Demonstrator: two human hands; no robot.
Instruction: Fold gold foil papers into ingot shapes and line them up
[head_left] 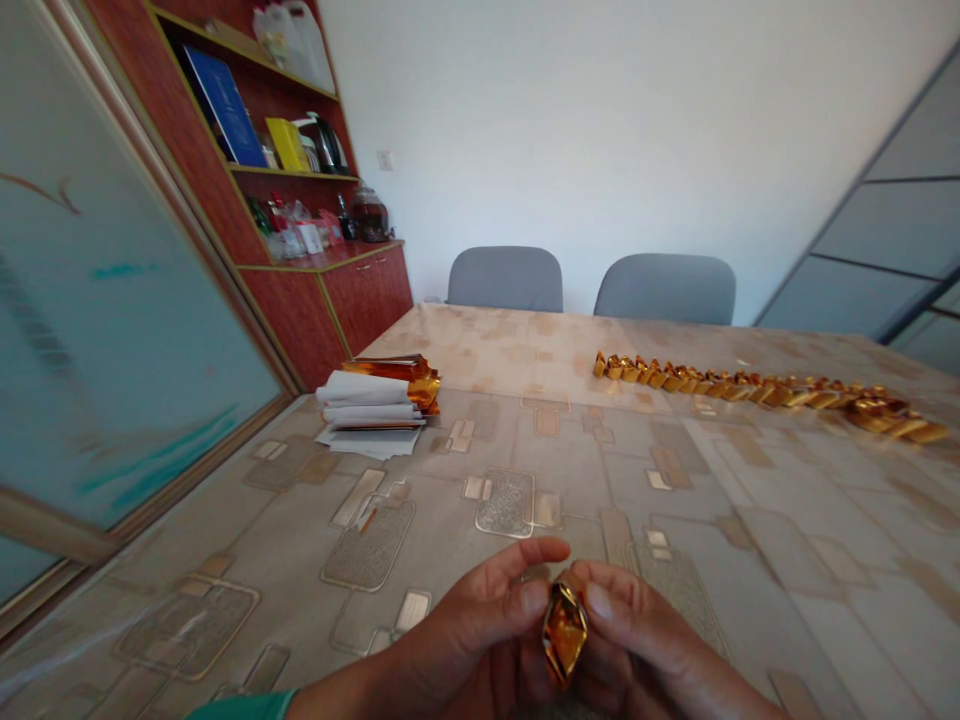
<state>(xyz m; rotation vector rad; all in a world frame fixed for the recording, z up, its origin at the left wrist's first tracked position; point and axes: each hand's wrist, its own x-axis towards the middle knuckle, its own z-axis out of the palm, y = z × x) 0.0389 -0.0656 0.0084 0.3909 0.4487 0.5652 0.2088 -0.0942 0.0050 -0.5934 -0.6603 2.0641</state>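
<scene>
Paper stack [367, 415] left, gold foil row [757, 390] right, gap between

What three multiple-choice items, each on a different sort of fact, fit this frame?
1. Where does the row of gold foil pieces lie?
A. On the floor
B. Across the far right of the table
C. In the person's hands

2. How many grey chairs stand beyond the table?
A. Two
B. One
C. Four

3. What state is the gold foil piece in?
A. A flat open sheet
B. Lying on the table
C. Folded, pinched between the left hand and right hand

Answers:
1. B, the row runs along the tabletop.
2. A, two chair backs show.
3. C, fingers of both hands grip it.
</scene>
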